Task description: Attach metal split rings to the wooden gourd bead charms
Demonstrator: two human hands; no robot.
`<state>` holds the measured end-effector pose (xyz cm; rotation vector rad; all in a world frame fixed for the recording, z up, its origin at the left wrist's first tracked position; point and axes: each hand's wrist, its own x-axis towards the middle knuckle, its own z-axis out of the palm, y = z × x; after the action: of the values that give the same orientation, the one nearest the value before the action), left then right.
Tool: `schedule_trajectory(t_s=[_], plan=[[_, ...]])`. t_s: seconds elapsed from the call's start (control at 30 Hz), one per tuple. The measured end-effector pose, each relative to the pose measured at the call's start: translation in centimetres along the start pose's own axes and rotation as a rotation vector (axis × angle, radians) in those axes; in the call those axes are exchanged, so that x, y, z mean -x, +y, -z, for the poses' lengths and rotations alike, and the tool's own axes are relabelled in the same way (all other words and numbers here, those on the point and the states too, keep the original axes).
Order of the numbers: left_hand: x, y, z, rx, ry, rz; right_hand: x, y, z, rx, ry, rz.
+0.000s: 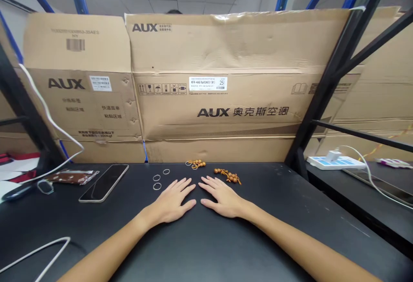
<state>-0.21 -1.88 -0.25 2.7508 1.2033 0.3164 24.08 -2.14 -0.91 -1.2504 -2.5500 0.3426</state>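
Note:
Palm down on the black table [200, 247], my left hand [176, 200] lies flat with its fingers spread and nothing in it. Close to its left are three loose metal rings [157, 186]. My right hand [222, 197] rests flat in the same way, fingers apart, facing the left one across a small gap. Just beyond its fingers lies a brown gourd-shaped beaded charm [229, 175] with orange cord. Farther back, between the hands, a second beaded charm [197, 163] lies beside a ring [188, 163].
A smartphone [105, 183] and a brown packet [73, 176] lie at the left. White cables [48, 247] cross the left side. Cardboard panels [213, 127] stand along the back edge. A black metal post [322, 88] rises at right, with a power strip [335, 162] beyond.

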Motion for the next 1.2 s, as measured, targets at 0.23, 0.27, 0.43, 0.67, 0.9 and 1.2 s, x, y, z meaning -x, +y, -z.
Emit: schedule_trajectory(t_s=[0.23,0.27,0.43,0.67,0.9,1.2], plan=[[0.0,-0.1,-0.1,0.017,0.013,-0.001,0.0,0.1,0.1,0.003,0.004,-0.001],[0.0,0.0,0.0,0.012,0.009,0.001,0.0,0.1,0.1,-0.001,0.005,-0.001],[-0.1,0.3,0.3,0.004,-0.009,0.016,0.0,0.0,0.1,-0.008,0.001,-0.005],[-0.4,-0.1,-0.2,-0.014,0.075,0.034,0.2,-0.1,0.1,-0.011,0.019,0.000],[-1.0,-2.3,-1.2,-0.149,0.280,0.335,0.0,-0.1,-0.2,0.050,0.099,-0.047],[-0.9,-1.9,-0.7,-0.159,0.316,0.183,-0.9,2.5,-0.5,0.285,0.380,-0.370]])
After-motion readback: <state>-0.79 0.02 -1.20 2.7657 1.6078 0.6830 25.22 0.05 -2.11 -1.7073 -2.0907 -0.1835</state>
